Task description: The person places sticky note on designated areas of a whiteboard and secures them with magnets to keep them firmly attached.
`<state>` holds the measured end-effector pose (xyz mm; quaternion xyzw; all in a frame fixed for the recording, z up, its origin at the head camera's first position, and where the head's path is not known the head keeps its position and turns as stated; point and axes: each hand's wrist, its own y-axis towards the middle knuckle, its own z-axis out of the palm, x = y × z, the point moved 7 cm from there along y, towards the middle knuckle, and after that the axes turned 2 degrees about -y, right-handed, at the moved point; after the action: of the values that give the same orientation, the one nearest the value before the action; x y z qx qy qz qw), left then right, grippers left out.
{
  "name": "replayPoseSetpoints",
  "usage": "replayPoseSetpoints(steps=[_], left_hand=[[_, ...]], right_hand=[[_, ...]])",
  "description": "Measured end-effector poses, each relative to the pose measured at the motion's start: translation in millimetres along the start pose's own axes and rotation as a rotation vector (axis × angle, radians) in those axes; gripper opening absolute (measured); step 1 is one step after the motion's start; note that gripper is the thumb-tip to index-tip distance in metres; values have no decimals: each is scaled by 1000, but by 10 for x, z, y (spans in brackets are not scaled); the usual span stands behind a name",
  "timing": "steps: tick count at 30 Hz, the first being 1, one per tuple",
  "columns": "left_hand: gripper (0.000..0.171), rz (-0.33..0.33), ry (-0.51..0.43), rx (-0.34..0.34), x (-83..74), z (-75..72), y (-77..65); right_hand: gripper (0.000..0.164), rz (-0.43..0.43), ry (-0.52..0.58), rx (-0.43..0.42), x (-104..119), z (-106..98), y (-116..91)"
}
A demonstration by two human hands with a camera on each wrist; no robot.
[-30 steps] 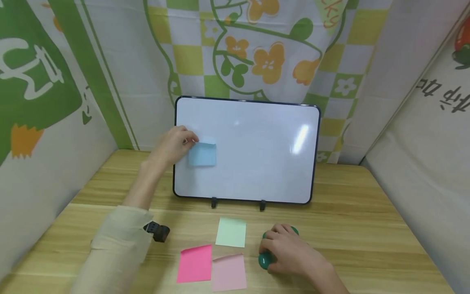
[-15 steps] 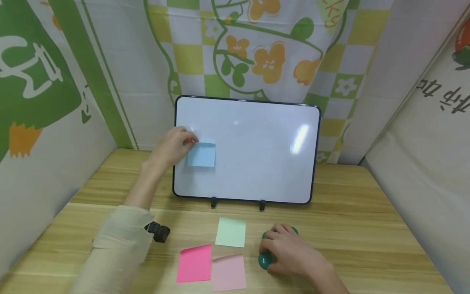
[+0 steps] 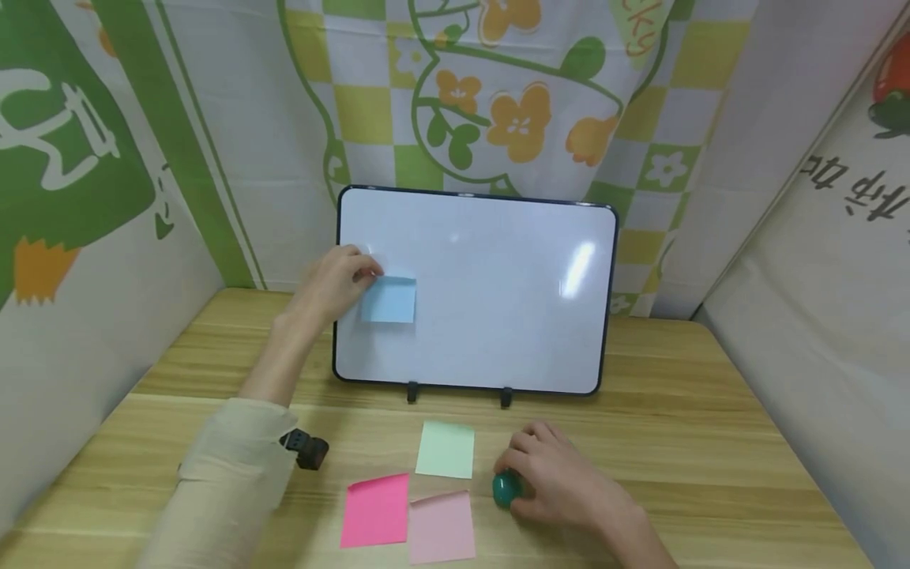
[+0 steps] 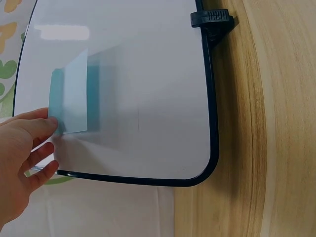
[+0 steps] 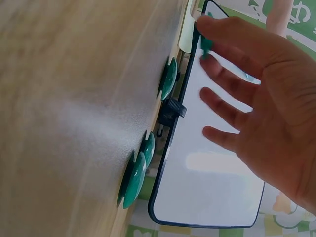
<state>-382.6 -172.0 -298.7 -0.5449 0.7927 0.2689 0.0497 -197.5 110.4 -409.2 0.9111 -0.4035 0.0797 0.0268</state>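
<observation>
A light blue sticky note [image 3: 389, 300] lies against the upright whiteboard [image 3: 490, 300] near its left side. My left hand [image 3: 334, 280] pinches the note's upper left corner; in the left wrist view the blue note [image 4: 75, 96] bends away from the board. Over the table, my right hand [image 3: 558, 478] holds a green round magnet [image 3: 506, 489] between thumb and forefinger. From the right wrist, that magnet [image 5: 206, 44] shows at the fingertips, raised off the table, with the other fingers spread. Several more green magnets [image 5: 134, 181] rest on the table beneath, hidden by the hand in the head view.
A mint green sticky note [image 3: 445, 450], a hot pink one [image 3: 375, 510] and a pale pink one [image 3: 441, 527] lie in front of the board. Black feet [image 3: 412, 392] support the board. A small black device [image 3: 307, 449] is by the left sleeve. Printed curtains [image 3: 469, 95] hang behind.
My right hand has picked one green magnet up from the group on the table and shifted slightly left and up. My left hand stays on the blue sticky note.
</observation>
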Motion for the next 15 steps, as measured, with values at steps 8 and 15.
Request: replayPoseSetpoints(steps=[8, 15], left_hand=[[16, 3, -1, -7, -5, -14, 0], [16, 2, -5, -14, -1, -14, 11]], right_hand=[[40, -53, -40, -243, 4, -140, 9], [41, -70, -54, -387, 41, -263, 9]])
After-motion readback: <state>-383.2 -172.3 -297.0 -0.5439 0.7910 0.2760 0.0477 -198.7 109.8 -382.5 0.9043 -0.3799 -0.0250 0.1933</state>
